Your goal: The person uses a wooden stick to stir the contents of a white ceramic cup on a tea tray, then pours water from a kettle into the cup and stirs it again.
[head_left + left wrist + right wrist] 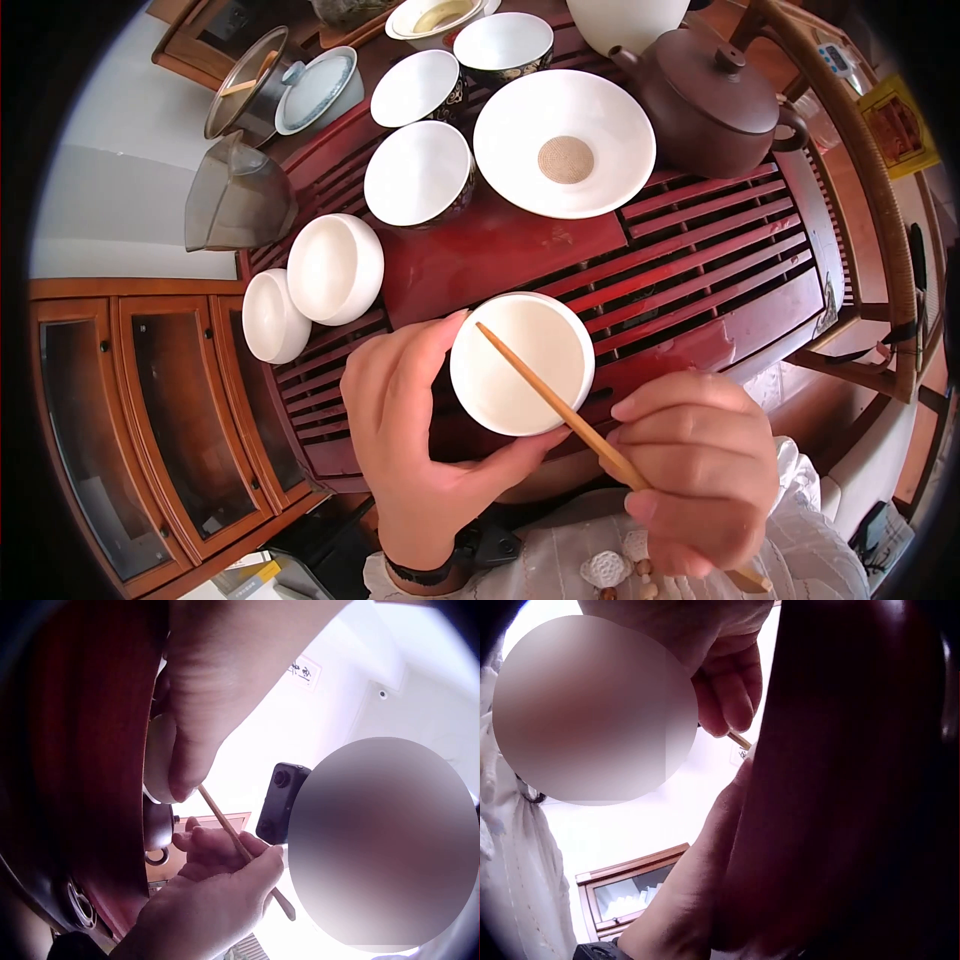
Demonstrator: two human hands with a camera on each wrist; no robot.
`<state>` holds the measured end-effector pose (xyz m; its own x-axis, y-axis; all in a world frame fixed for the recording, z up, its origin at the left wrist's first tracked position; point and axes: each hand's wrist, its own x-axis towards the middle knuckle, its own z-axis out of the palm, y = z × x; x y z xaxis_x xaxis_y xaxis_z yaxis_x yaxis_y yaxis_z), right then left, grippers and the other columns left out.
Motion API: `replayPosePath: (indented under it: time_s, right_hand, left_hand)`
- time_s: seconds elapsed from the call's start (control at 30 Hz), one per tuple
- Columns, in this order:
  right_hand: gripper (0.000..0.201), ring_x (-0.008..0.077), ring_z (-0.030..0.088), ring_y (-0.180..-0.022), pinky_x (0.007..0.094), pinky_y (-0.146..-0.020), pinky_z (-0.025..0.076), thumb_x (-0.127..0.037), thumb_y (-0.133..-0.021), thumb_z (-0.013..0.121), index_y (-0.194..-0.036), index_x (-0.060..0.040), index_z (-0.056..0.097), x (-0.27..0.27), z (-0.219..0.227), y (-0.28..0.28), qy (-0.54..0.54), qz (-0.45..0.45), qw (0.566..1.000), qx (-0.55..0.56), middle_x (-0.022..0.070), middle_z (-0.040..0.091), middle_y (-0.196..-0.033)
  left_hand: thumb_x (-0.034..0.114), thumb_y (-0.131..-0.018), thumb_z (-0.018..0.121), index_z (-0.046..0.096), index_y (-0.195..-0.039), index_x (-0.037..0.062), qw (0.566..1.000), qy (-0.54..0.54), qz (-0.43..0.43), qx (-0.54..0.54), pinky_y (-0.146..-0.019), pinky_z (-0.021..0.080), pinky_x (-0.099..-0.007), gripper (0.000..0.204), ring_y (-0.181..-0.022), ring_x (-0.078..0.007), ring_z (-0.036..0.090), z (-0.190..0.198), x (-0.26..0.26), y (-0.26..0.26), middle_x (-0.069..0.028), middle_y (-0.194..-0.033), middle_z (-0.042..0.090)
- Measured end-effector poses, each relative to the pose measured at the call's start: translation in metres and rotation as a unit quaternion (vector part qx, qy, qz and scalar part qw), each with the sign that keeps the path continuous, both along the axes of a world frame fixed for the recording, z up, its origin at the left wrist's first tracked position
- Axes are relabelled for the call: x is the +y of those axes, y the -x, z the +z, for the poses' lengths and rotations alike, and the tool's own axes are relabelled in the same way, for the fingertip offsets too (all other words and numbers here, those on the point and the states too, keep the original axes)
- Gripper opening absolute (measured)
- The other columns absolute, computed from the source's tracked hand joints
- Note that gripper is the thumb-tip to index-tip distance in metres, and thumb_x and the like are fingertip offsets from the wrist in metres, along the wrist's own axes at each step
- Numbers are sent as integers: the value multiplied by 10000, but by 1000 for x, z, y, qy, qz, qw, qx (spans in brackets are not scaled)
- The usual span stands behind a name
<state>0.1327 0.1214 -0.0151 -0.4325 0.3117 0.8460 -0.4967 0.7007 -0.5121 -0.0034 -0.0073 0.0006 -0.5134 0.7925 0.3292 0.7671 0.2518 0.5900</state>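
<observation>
In the head view my left hand (400, 440) holds a small white teacup (545, 345), with fingers on its left side and the thumb at its lower rim. The cup's mouth faces the camera. My right hand (700, 455) grips a slim, pointed wooden stick (590, 435). Its tapered tip overlaps the cup's opening near the upper left rim, and the blunt end sticks out below the hand. The left wrist view shows the stick (222, 817) running from the right hand (214, 889) to beside the left thumb (189, 769). Much of the cup is hidden there.
A slatted red tea tray (470, 275) carries two white cups (336, 268), several dark-sided bowls, a wide white bowl (565, 100) with a round strainer patch, and a brown teapot (715, 105). A glass pitcher (240, 195) and lidded bowl (318, 92) stand left.
</observation>
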Motion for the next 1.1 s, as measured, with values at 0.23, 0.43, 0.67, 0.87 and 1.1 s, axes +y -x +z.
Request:
replayPosePath:
  time_s: [0.23, 0.43, 0.67, 0.87, 1.1]
  right_hand:
    - [363, 240, 588, -490, 405, -561, 568, -313, -1030, 375, -842, -17, 466, -3, 5, -1, -2, -16, 1000, -27, 130, 575, -589]
    - [341, 244, 589, -492, 411, -564, 571, -279, -1016, 394, -815, -13, 465, 0, 5, -4, -20, 2, 999, -26, 142, 588, -600]
    - [329, 253, 592, -499, 414, -565, 570, -250, -992, 418, -771, -10, 459, -2, 8, -6, -20, -13, 999, -46, 156, 594, -613]
    - [246, 242, 593, -497, 405, -563, 565, -218, -981, 427, -845, -19, 477, 3, 3, 0, -39, -3, 999, -1, 138, 597, -620]
    - [238, 243, 596, -509, 404, -564, 561, -215, -994, 417, -887, -13, 481, 2, 3, -3, -70, 18, 997, -21, 136, 608, -647]
  left_hand:
    - [180, -480, 886, 567, -1213, 5, 1000, 8, -5, 0, -903, 445, -359, 819, -1045, -248, 549, -2, -1, 1, -103, -1123, 540]
    - [169, -487, 878, 568, -1214, 10, 1000, 8, -6, 5, -905, 445, -360, 806, -1047, -246, 548, -2, -1, 0, -99, -1116, 539]
    - [205, -490, 892, 568, -1217, 5, 1000, 12, -7, 2, -911, 443, -365, 820, -1056, -249, 547, -2, -2, 2, -103, -1129, 541]
    - [239, -519, 893, 590, -1192, 30, 1000, -13, -6, 4, -880, 414, -417, 767, -997, -298, 553, 0, 1, -1, -99, -1100, 610]
    - [264, -535, 904, 593, -1183, 32, 1000, -6, -5, 12, -872, 417, -416, 756, -988, -295, 553, 0, 1, -1, -95, -1093, 610]
